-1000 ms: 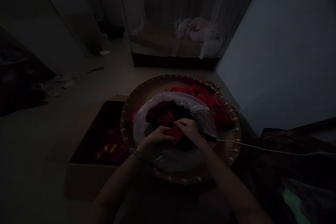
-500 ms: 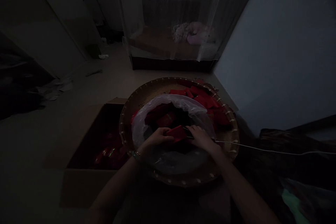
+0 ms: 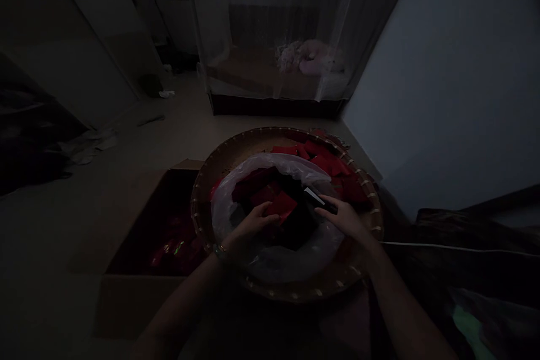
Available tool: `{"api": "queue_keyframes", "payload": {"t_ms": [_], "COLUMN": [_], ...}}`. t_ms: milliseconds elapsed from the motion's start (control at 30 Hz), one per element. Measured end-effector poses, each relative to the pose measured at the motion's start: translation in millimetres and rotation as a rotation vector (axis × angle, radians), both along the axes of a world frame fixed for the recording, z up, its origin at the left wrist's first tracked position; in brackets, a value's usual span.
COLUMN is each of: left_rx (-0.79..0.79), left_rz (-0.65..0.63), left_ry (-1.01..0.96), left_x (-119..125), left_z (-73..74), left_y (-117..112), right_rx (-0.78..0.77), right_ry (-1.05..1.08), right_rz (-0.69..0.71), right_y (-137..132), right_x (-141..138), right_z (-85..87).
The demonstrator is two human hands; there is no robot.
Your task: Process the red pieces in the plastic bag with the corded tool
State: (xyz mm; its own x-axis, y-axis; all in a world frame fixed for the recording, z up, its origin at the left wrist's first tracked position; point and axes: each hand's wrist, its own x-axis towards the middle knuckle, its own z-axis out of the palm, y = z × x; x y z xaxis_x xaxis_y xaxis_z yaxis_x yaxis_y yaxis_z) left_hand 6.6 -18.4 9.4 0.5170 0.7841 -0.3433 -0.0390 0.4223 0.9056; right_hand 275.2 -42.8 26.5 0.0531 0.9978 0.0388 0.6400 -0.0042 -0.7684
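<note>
Pinching one small, flat red packet (image 3: 282,207) between thumb and fingers of the left hand (image 3: 258,219), over the mouth of a crumpled, translucent white plastic bag (image 3: 223,197) set in a round, woven bamboo basket (image 3: 236,145). Holds a slim black tool (image 3: 315,198) by its near end in the right hand (image 3: 346,218), thumb and fingers closed on it, tip near the packet but apart from it. Appears partway through a batch, with one packet in hand; cannot tell finished from unfinished. Counts one tool, one bag, one basket, one brown cardboard box (image 3: 139,301) at left, one thin white cord (image 3: 442,246) at right; at least four loose red packets (image 3: 329,164) overlapping along the basket's far right. Cannot count the dim red pieces (image 3: 258,181) inside the bag or the shiny red wrappers (image 3: 172,247) in the box.
</note>
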Motion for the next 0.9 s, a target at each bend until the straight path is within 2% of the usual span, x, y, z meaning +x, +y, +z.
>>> {"api": "queue_keyframes", "payload": {"t_ms": [100, 200, 333, 500, 667, 767, 900], "left_rx": [0.059, 0.108, 0.128, 0.142, 0.129, 0.152, 0.101], "left_rz": [0.006, -0.017, -0.039, 0.011, -0.006, -0.027, -0.057], "left_ry": [0.009, 0.020, 0.028, 0.017, -0.002, 0.001, 0.010], "left_x": [8, 17, 27, 28, 27, 28, 27], "left_z": [-0.6, 0.4, 3.1, 6.9, 5.2, 3.4, 2.3], "left_y": [0, -3, -10, -13, -14, -14, -15], "right_rx": [-0.037, -0.061, -0.075, -0.090, -0.166, -0.130, -0.083], "right_ry": [0.078, 0.110, 0.124, 0.137, 0.203, 0.198, 0.155], "right_rz": [0.057, 0.078, 0.066, 0.013, 0.104, 0.094, 0.045], "right_y": [-4, -5, -1, 1, -4, -4, -1], "right_x": [-12, -26, -36, -28, -27, -33, -35], "right_z": [14.2, 20.5, 21.0, 18.9, 22.7, 25.5, 24.3]}}
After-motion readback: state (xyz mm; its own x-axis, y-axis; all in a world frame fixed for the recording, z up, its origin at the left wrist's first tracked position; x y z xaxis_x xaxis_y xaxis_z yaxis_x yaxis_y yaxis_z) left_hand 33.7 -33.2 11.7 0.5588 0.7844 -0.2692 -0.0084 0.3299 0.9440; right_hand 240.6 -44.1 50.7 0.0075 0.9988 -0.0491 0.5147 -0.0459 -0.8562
